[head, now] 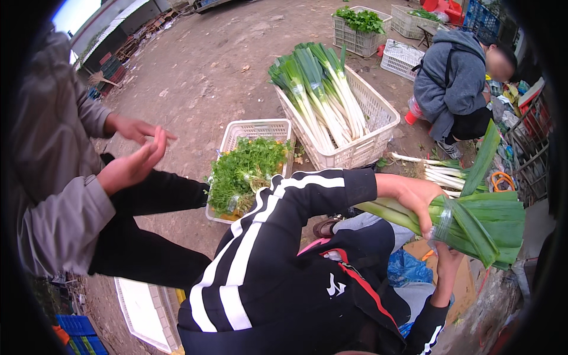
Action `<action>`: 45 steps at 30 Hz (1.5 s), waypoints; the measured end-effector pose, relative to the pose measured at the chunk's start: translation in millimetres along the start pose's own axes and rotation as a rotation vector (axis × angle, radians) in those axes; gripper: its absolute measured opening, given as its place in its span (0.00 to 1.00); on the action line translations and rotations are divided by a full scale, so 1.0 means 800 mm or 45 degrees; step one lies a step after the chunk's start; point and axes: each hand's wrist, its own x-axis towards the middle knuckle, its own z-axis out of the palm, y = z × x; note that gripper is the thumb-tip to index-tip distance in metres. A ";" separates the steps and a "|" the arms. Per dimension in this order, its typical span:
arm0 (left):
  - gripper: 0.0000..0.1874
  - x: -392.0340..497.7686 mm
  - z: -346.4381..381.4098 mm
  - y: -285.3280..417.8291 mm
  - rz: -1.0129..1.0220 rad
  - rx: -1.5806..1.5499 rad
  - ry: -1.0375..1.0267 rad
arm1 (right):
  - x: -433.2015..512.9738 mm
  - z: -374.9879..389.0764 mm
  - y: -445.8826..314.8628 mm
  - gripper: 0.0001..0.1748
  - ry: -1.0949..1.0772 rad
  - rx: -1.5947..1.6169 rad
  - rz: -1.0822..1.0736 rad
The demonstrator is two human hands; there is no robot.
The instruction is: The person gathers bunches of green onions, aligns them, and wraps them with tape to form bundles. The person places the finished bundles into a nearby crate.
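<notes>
My left hand [412, 197] grips a bundle of leeks [483, 226] from above, its thumb beside the clear tape [443, 219] wound round the stalks. Against the underside of the bundle, at the tape, is my right hand [448, 262], its fingertips partly hidden. The green leaves point right and the pale stalks run left beneath my left wrist. One loose leaf sticks up. Past my left forearm, loose leeks [443, 175] lie on the ground. Taped leek bundles [319, 93] fill much of a white plastic crate [359, 153].
A crate [255, 122] of leafy herbs [248, 171] stands left of the leek crate. At left a person [57, 155] stands close, both hands raised. Another person [452, 80] crouches at upper right near scattered bags. A blue plastic bag [408, 268] lies below the bundle.
</notes>
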 end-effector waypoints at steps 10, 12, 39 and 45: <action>0.30 0.000 -0.001 -0.016 -0.172 -0.576 -0.286 | 0.034 0.045 0.013 0.16 0.406 -0.588 -0.763; 0.30 0.004 0.006 -0.010 -0.177 -0.697 -0.347 | 0.045 0.051 0.023 0.15 0.474 -0.582 -0.886; 0.22 -0.234 -0.428 -0.143 -0.683 0.685 1.553 | -0.022 0.026 0.130 0.08 0.597 -0.122 -0.061; 0.17 -0.193 -0.071 -0.395 -0.554 0.949 1.923 | -0.032 0.010 0.203 0.11 0.761 -0.140 -0.122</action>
